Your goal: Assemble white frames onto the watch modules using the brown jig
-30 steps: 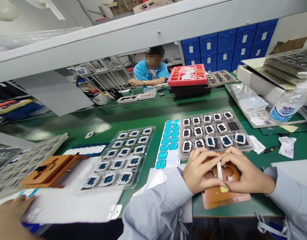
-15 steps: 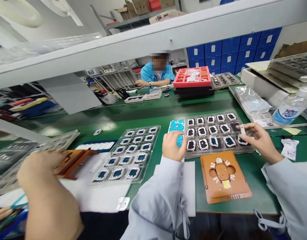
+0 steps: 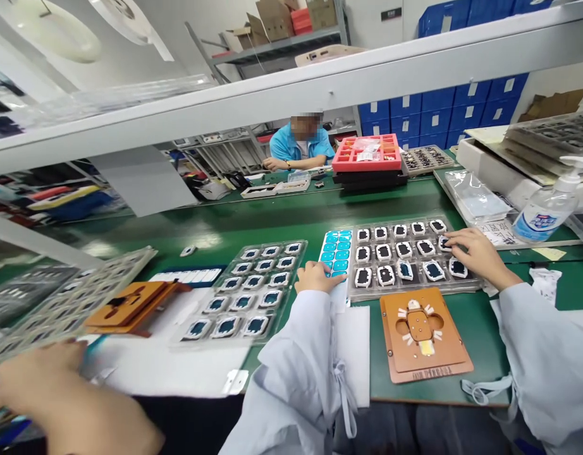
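Observation:
My left hand (image 3: pixel 315 277) is at the left edge of a white sheet of blue stickers (image 3: pixel 337 254), thumb and index finger closing on its lower stickers. My right hand (image 3: pixel 478 254) reaches to the right end of the clear plastic tray (image 3: pixel 367 294). Its fingertips hold a small white-framed part (image 3: pixel 444 244) at the middle row's last pocket, partly hidden by the fingers. Several similar white-framed parts with dark centres sit in the tray's other pockets. In front of this tray lies an orange-brown fixture plate (image 3: pixel 422 335) with a shaped recess.
A co-worker's blurred arm (image 3: pixel 83 404) comes in at lower left, near another orange fixture (image 3: pixel 130 306). A second filled tray (image 3: pixel 246 291) is left of my hands. A sanitizer bottle (image 3: pixel 542 212) stands at right. Another person (image 3: pixel 301 148) sits across the bench behind red trays (image 3: pixel 366 153).
My right hand has lowered the white-framed part from above the tray into the middle row's end pocket. My left hand has come down onto the sticker sheet. The co-worker's arm has drawn back from the left fixture.

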`<action>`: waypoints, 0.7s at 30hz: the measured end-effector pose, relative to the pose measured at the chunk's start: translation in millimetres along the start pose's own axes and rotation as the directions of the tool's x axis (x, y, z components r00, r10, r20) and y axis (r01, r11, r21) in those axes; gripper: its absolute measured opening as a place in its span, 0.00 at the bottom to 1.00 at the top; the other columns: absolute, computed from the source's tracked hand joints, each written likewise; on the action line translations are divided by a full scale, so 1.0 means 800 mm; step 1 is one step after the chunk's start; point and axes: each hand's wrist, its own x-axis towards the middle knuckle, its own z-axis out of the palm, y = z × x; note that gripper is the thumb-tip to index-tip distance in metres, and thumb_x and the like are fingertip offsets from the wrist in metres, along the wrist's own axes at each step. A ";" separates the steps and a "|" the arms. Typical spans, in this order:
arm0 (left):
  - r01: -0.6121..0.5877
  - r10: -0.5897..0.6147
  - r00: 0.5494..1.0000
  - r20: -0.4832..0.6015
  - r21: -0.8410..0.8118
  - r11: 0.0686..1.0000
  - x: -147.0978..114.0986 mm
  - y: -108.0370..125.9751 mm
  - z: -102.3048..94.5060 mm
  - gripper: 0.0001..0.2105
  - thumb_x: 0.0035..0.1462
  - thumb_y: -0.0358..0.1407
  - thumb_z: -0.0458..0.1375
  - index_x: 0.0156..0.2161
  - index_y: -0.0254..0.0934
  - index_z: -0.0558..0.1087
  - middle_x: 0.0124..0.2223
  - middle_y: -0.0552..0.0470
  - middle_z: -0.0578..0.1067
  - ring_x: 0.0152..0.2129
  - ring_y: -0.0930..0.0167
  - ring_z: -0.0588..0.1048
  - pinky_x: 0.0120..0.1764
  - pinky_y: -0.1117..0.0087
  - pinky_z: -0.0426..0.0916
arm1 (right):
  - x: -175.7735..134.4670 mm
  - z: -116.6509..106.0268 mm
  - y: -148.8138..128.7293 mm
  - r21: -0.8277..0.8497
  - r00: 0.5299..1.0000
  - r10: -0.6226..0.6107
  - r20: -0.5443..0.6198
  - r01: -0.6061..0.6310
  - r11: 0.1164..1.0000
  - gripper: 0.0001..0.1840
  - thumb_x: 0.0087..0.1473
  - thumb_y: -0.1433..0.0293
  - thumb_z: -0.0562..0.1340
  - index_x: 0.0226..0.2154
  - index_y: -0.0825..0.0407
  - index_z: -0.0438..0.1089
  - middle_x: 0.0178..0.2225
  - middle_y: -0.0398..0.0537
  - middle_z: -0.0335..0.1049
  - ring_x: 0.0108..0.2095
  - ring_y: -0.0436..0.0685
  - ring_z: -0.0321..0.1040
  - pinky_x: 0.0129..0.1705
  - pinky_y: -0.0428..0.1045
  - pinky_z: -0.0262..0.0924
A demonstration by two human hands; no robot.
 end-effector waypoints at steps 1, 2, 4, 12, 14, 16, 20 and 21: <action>0.003 -0.003 1.000 0.017 -0.001 1.000 0.001 0.000 -0.001 0.19 0.46 0.53 0.64 0.39 0.44 0.75 0.56 0.47 0.69 0.57 0.52 0.63 0.48 0.56 0.68 | -0.002 -0.002 -0.002 -0.016 1.000 -0.011 0.013 0.011 1.000 0.16 0.55 0.69 0.54 0.34 0.50 0.78 0.43 0.51 0.79 0.45 0.67 0.70 0.49 0.63 0.64; 0.006 -0.005 1.000 0.030 -0.002 1.000 0.001 0.000 -0.001 0.18 0.46 0.53 0.64 0.38 0.44 0.75 0.56 0.48 0.68 0.58 0.53 0.62 0.49 0.57 0.68 | -0.004 -0.003 -0.004 -0.030 0.999 -0.021 0.028 0.022 0.999 0.16 0.55 0.69 0.54 0.36 0.50 0.78 0.42 0.51 0.79 0.45 0.67 0.70 0.48 0.63 0.64; 0.010 -0.009 0.999 0.047 -0.005 1.000 0.000 0.000 -0.002 0.18 0.46 0.52 0.65 0.38 0.45 0.75 0.57 0.48 0.67 0.58 0.53 0.62 0.49 0.57 0.68 | -0.007 -0.007 -0.012 -0.051 0.998 -0.037 0.058 0.040 0.998 0.16 0.57 0.66 0.54 0.39 0.49 0.77 0.43 0.51 0.79 0.46 0.69 0.70 0.46 0.64 0.63; 0.033 -0.030 0.998 0.059 -0.038 0.999 -0.005 0.006 -0.003 0.17 0.46 0.49 0.66 0.38 0.43 0.74 0.58 0.46 0.65 0.58 0.54 0.61 0.51 0.55 0.65 | 0.000 -0.004 -0.085 0.148 0.948 -0.272 0.166 0.249 0.957 0.17 0.66 0.63 0.51 0.48 0.47 0.73 0.55 0.54 0.71 0.55 0.65 0.66 0.52 0.63 0.60; 0.038 -0.036 0.997 0.062 -0.045 0.998 -0.006 0.007 -0.003 0.16 0.46 0.48 0.67 0.37 0.43 0.74 0.59 0.46 0.64 0.58 0.54 0.60 0.52 0.54 0.64 | 0.005 0.004 -0.098 0.272 0.904 -0.357 0.237 0.291 0.917 0.18 0.67 0.62 0.51 0.50 0.44 0.72 0.58 0.50 0.69 0.57 0.65 0.63 0.54 0.64 0.58; 0.042 -0.039 0.997 0.065 -0.049 0.998 -0.006 0.008 -0.003 0.16 0.46 0.47 0.67 0.37 0.43 0.74 0.58 0.47 0.64 0.58 0.55 0.60 0.53 0.54 0.63 | 0.008 0.010 -0.104 0.324 0.875 -0.384 0.296 0.287 0.902 0.18 0.66 0.60 0.52 0.52 0.41 0.71 0.59 0.47 0.68 0.57 0.66 0.62 0.54 0.67 0.56; 0.049 -0.045 0.996 0.076 -0.050 0.998 -0.006 0.008 -0.005 0.15 0.46 0.47 0.67 0.37 0.43 0.74 0.58 0.48 0.64 0.58 0.56 0.60 0.53 0.56 0.64 | 0.009 0.013 -0.102 0.301 0.861 -0.374 0.344 0.276 0.913 0.17 0.66 0.57 0.52 0.48 0.40 0.74 0.55 0.46 0.73 0.53 0.68 0.63 0.50 0.67 0.56; 0.052 -0.048 0.996 0.078 -0.049 0.997 -0.007 0.009 -0.006 0.15 0.46 0.47 0.67 0.38 0.43 0.74 0.58 0.47 0.64 0.59 0.56 0.60 0.53 0.56 0.64 | 0.009 0.012 -0.101 0.287 0.864 -0.373 0.337 0.283 0.915 0.18 0.66 0.57 0.51 0.45 0.41 0.75 0.53 0.46 0.74 0.51 0.67 0.64 0.50 0.66 0.56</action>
